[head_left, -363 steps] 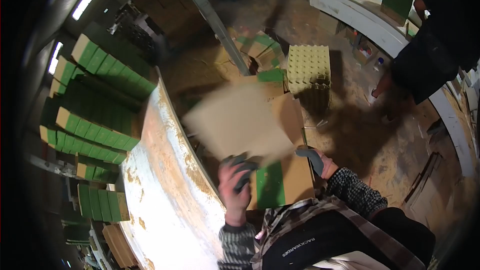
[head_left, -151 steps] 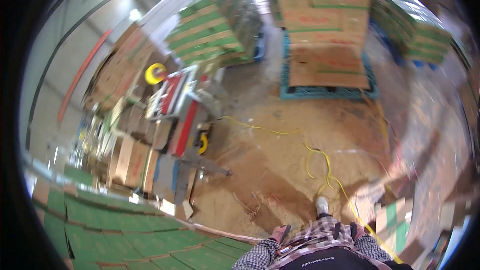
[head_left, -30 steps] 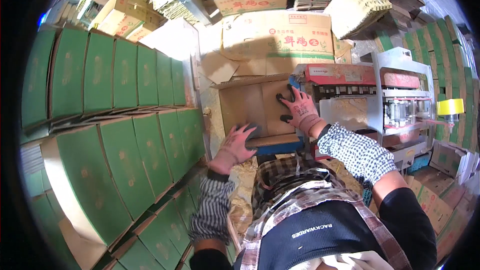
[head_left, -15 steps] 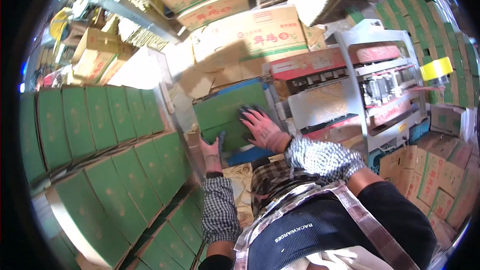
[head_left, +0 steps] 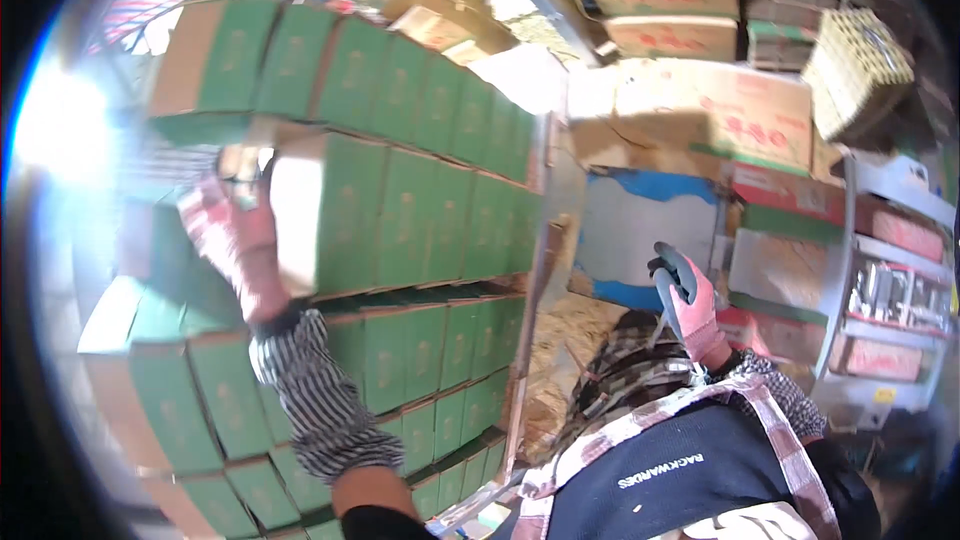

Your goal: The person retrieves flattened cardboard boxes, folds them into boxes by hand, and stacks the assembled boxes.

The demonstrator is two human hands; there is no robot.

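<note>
My left hand (head_left: 232, 240) is raised against the end of a green box (head_left: 345, 210) that sits in the stacked wall of boxes (head_left: 420, 340) on my left; blur hides whether its fingers grip. My right hand (head_left: 685, 300) hangs free before the blue panel (head_left: 640, 230), fingers loosely curled, grasping nothing.

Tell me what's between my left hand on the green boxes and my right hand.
In the head view, between the left hand and right hand lie stacked green boxes, then a pale upright edge.
</note>
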